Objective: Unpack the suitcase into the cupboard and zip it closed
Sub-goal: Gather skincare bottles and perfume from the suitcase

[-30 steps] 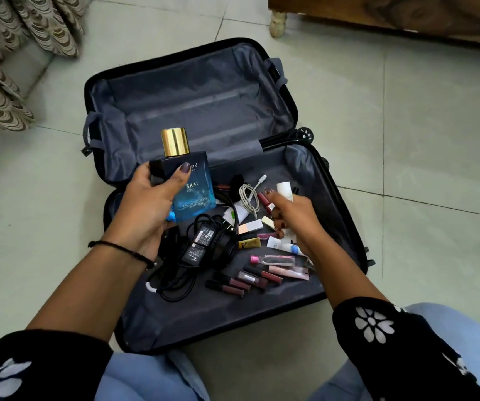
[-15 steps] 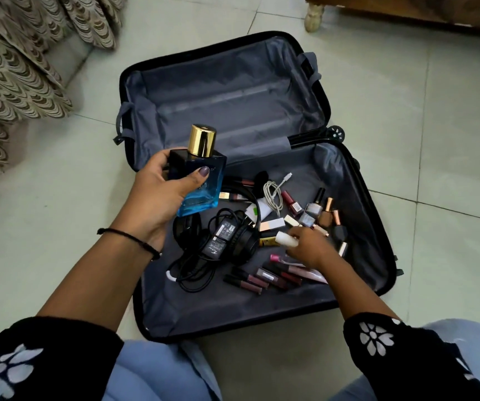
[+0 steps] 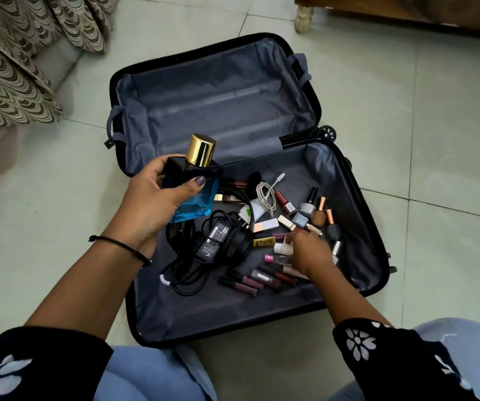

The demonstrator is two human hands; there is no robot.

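A black suitcase [image 3: 357,198] with grey lining lies open flat on the tiled floor. My left hand [image 3: 149,204] holds a blue perfume bottle [image 3: 195,195] with a gold cap above the near half. My right hand [image 3: 309,251] is down among the cosmetics, fingers closed round a small white tube [image 3: 282,248]. Loose in the near half lie a black power adapter with cable [image 3: 214,241], black headphones [image 3: 238,244], a white cable [image 3: 266,195], nail polish bottles [image 3: 305,209] and several lip gloss tubes [image 3: 247,282]. The far half holds nothing.
A patterned curtain [image 3: 7,68] hangs at the left. Wooden furniture on a turned leg [image 3: 304,17] stands at the top right. My knees in light blue trousers [image 3: 152,374] press against the suitcase's near edge. No cupboard is in view.
My right hand moved from the far cosmetics toward me and picked up the white tube. The left hand kept the perfume bottle, tilting it. The camera drifted left.
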